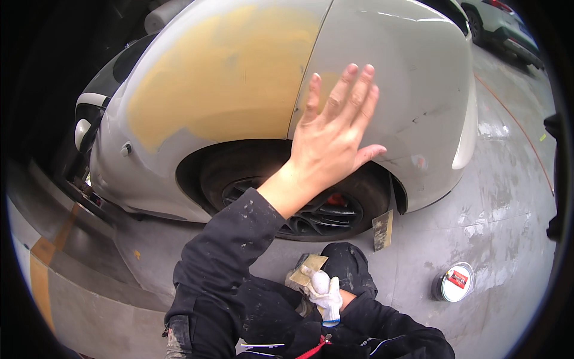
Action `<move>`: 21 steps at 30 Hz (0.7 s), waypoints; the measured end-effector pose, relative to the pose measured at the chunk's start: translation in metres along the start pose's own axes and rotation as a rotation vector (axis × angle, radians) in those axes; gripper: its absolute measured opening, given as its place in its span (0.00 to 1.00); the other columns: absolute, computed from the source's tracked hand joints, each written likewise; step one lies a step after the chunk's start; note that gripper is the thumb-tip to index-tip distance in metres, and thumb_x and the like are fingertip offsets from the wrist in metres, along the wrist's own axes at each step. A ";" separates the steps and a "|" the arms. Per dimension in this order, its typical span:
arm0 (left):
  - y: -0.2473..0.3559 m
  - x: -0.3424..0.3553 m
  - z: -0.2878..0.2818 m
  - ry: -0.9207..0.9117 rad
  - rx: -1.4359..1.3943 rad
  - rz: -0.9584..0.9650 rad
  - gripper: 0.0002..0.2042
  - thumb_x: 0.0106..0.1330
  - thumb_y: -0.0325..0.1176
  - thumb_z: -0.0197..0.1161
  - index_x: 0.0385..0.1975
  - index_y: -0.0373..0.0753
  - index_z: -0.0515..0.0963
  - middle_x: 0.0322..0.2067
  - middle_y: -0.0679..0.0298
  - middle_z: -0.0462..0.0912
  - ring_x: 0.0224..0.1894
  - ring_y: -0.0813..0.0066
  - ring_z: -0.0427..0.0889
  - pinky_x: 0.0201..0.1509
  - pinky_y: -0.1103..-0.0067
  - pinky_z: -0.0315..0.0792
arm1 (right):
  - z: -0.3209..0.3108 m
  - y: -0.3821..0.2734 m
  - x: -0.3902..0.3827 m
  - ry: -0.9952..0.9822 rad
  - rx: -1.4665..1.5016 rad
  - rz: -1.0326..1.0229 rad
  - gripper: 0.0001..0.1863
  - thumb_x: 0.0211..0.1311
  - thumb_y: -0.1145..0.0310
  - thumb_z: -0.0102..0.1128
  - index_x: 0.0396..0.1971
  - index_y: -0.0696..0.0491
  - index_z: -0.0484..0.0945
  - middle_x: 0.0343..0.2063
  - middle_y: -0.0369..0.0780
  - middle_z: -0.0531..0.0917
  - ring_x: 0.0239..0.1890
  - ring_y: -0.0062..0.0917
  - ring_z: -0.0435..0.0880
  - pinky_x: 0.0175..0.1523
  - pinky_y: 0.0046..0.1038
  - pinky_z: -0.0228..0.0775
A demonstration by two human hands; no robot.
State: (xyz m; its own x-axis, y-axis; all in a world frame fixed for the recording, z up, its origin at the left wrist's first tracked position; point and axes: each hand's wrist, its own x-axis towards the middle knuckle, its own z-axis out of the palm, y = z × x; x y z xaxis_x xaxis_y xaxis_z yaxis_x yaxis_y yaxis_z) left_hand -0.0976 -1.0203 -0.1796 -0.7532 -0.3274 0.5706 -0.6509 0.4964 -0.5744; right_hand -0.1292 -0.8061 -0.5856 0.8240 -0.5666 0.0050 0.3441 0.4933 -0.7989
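Observation:
My bare left hand (333, 125) is stretched out with its fingers spread, in front of the pale car body (412, 84) above the wheel. Whether its palm touches the panel I cannot tell. Behind it, a panel seam and part of a small yellowish patch show. Left of the seam spreads a large yellow filler patch (239, 78) with smooth, faded edges. Low near my knees, my right hand (326, 299), in a white knit glove with a blue cuff, is closed on a flat, tan-smeared putty spreader (310, 268). The glove hides its grip end.
The wheel (329, 212) sits under the arch, with a smeared flat plate (382, 230) beside the tyre. A round can (452, 282) with a red-labelled item on its lid stands on the grey floor at right. Another car (502, 30) is at far right; an orange line (517, 122) crosses the floor.

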 end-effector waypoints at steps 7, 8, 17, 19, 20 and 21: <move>-0.046 0.017 -0.004 0.183 0.131 -0.118 0.48 0.65 0.68 0.62 0.74 0.33 0.66 0.78 0.53 0.61 0.83 0.55 0.51 0.82 0.45 0.34 | -0.003 0.009 0.004 0.050 -0.033 0.036 0.11 0.80 0.63 0.57 0.56 0.45 0.81 0.35 0.27 0.81 0.32 0.14 0.79 0.37 0.21 0.70; -0.049 0.019 -0.007 0.157 0.137 -0.132 0.47 0.66 0.67 0.62 0.74 0.33 0.65 0.78 0.54 0.61 0.82 0.55 0.51 0.82 0.46 0.34 | -0.003 0.006 0.002 0.019 -0.008 -0.025 0.11 0.80 0.64 0.57 0.56 0.45 0.81 0.35 0.27 0.81 0.33 0.14 0.79 0.37 0.21 0.71; -0.042 -0.005 -0.035 0.037 0.170 -0.056 0.41 0.69 0.60 0.64 0.73 0.35 0.67 0.75 0.57 0.66 0.81 0.54 0.55 0.83 0.52 0.38 | 0.009 -0.038 -0.012 0.041 -0.063 0.126 0.16 0.75 0.72 0.57 0.60 0.54 0.79 0.48 0.36 0.85 0.49 0.23 0.82 0.56 0.28 0.75; -0.043 -0.008 -0.035 0.040 0.155 -0.076 0.40 0.69 0.59 0.65 0.73 0.35 0.68 0.75 0.57 0.66 0.81 0.55 0.55 0.83 0.52 0.38 | 0.011 -0.037 -0.012 0.017 -0.109 0.033 0.16 0.76 0.72 0.57 0.59 0.53 0.79 0.46 0.34 0.84 0.46 0.22 0.81 0.53 0.27 0.75; -0.045 -0.007 -0.033 0.051 0.151 -0.067 0.40 0.69 0.58 0.65 0.73 0.35 0.67 0.75 0.57 0.66 0.81 0.55 0.55 0.83 0.52 0.39 | 0.011 -0.033 -0.011 0.046 -0.082 0.069 0.15 0.76 0.71 0.57 0.59 0.52 0.79 0.44 0.33 0.84 0.44 0.20 0.81 0.50 0.26 0.74; -0.047 -0.004 -0.031 0.063 0.140 -0.068 0.40 0.69 0.58 0.65 0.73 0.36 0.67 0.75 0.57 0.66 0.81 0.55 0.54 0.83 0.52 0.39 | 0.010 -0.028 -0.010 0.029 -0.068 0.035 0.14 0.78 0.69 0.57 0.60 0.49 0.79 0.42 0.30 0.82 0.41 0.17 0.80 0.46 0.23 0.73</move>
State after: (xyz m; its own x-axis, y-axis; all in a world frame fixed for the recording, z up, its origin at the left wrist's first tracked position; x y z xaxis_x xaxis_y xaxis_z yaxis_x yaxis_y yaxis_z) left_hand -0.0614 -1.0177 -0.1372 -0.7024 -0.3027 0.6442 -0.7103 0.3563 -0.6071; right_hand -0.1428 -0.8077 -0.5579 0.8211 -0.5693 -0.0408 0.2828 0.4680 -0.8373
